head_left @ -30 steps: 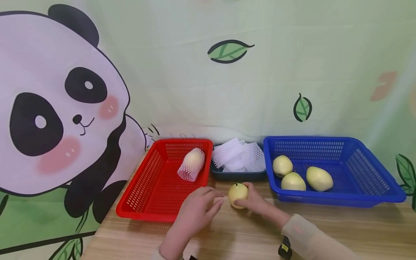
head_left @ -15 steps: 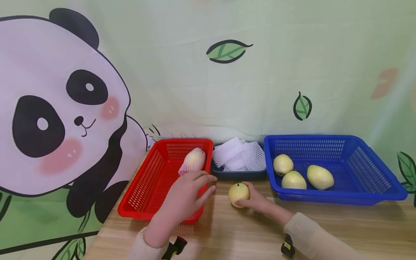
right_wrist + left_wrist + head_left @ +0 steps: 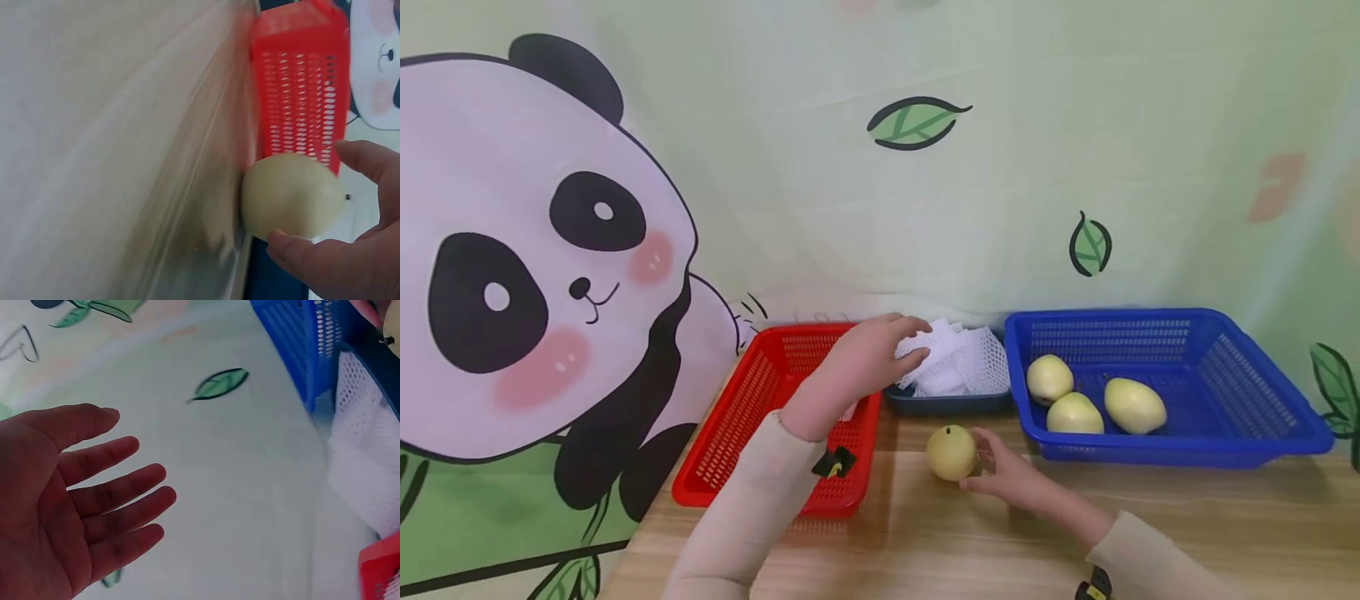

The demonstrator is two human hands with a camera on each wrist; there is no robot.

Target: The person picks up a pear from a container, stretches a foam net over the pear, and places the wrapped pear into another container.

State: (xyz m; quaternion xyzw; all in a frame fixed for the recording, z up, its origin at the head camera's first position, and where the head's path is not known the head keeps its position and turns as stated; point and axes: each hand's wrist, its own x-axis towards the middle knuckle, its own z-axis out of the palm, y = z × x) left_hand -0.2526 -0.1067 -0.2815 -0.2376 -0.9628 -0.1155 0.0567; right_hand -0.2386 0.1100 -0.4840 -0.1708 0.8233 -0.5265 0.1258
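A yellow-green pear stands stem-up on the wooden table. My right hand is beside it, fingers and thumb spread loosely at its right side; in the right wrist view the thumb overlaps the pear's edge. My left hand is raised at the left end of a small dark blue basket, fingers relaxed and holding nothing. White foam net sleeves lie heaped in that basket. In the left wrist view the palm and apart fingers show, with the net sleeves off to the right.
A red basket stands at the left, partly covered by my left forearm, which hides most of the netted pear inside. At the right, a blue basket holds three bare pears. A panda-printed cloth hangs behind.
My left hand has moved forward and right, from over the table across the red basket to the net sleeves. My right hand has loosened from the pear and backed slightly right.
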